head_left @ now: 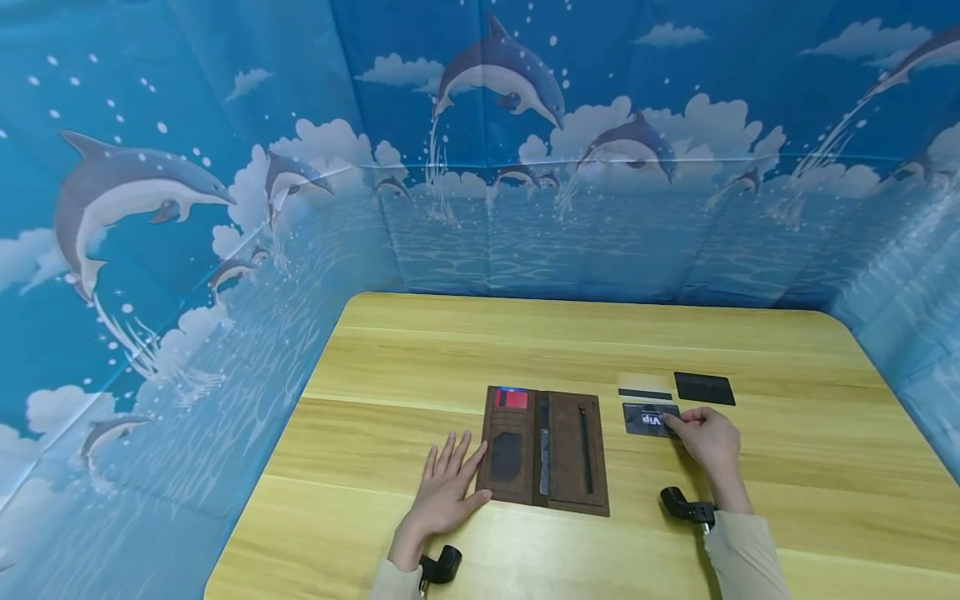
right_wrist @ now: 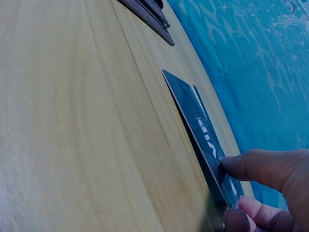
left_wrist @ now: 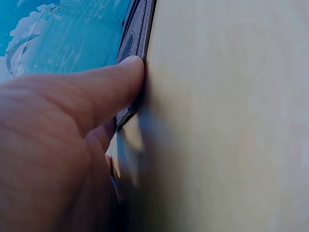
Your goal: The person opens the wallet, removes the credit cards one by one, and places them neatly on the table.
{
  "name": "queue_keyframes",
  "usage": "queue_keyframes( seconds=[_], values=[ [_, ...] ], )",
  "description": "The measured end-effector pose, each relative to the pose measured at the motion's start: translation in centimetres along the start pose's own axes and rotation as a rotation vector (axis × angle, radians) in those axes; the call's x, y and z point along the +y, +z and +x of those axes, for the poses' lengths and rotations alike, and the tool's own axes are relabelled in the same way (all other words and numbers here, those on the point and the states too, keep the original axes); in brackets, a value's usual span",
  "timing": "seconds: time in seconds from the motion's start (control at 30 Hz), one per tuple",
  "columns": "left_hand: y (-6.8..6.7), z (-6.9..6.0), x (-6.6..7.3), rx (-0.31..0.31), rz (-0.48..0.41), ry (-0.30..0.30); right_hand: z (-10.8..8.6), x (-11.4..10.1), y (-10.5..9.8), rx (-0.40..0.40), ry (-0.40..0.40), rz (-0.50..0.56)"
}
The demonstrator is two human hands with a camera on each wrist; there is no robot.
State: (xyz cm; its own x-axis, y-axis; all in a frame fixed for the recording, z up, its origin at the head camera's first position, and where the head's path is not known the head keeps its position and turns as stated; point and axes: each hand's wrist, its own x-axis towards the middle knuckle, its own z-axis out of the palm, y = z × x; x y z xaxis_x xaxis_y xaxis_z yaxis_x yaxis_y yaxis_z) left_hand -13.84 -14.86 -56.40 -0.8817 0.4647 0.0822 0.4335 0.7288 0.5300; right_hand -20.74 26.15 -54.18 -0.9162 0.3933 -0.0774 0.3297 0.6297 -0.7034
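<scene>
Toward lower right, the right hand point(head_left: 708, 437) is pinching the VIP card point(head_left: 639, 419) for apparent pickup, likely requiring a level lift next, while the left hand point(head_left: 447, 492), fingers extended, is touching the wallet point(head_left: 564, 454) at lower centre.

The dark grey card point(head_left: 636, 421) bears the word "VIP" in white letters near its middle.

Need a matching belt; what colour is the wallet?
The wallet is dark brown, best seen in the head view.
</scene>
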Motion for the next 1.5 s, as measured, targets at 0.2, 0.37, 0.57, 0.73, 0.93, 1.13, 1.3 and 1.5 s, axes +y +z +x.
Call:
queue_keyframes(
  seconds=[0.2, 0.37, 0.57, 0.73, 0.93, 1.13, 1.3, 1.5],
  values=[
    [0.64, -0.05, -0.61, 0.022, 0.015, 0.013, -0.17, -0.35, -0.08, -0.004, 0.013, 0.006],
    [0.63, -0.03, -0.56, 0.023, 0.023, 0.006, -0.29, -0.47, -0.07, -0.001, 0.024, 0.004],
    [0.75, 0.02, -0.71, 0.016, 0.039, -0.019, -0.33, -0.27, -0.04, -0.005, 0.03, 0.004],
    [0.37, -0.06, -0.42, 0.026, 0.002, 0.011, -0.35, -0.19, 0.04, 0.0, 0.024, 0.001],
    [0.65, -0.01, -0.65, 0.026, 0.039, -0.007, -0.41, -0.18, 0.08, 0.002, 0.027, 0.001],
    [0.97, -0.04, -0.88, 0.031, 0.039, -0.006, -0.68, -0.16, 0.06, -0.002, 0.032, 0.049],
    [0.95, 0.0, -0.86, 0.01, 0.051, -0.035, -0.63, -0.08, 0.09, -0.004, 0.022, 0.063],
    [0.9, -0.01, -0.82, 0.008, 0.054, -0.039, -0.58, -0.06, 0.32, 0.007, 0.023, 0.05]
  ],
)
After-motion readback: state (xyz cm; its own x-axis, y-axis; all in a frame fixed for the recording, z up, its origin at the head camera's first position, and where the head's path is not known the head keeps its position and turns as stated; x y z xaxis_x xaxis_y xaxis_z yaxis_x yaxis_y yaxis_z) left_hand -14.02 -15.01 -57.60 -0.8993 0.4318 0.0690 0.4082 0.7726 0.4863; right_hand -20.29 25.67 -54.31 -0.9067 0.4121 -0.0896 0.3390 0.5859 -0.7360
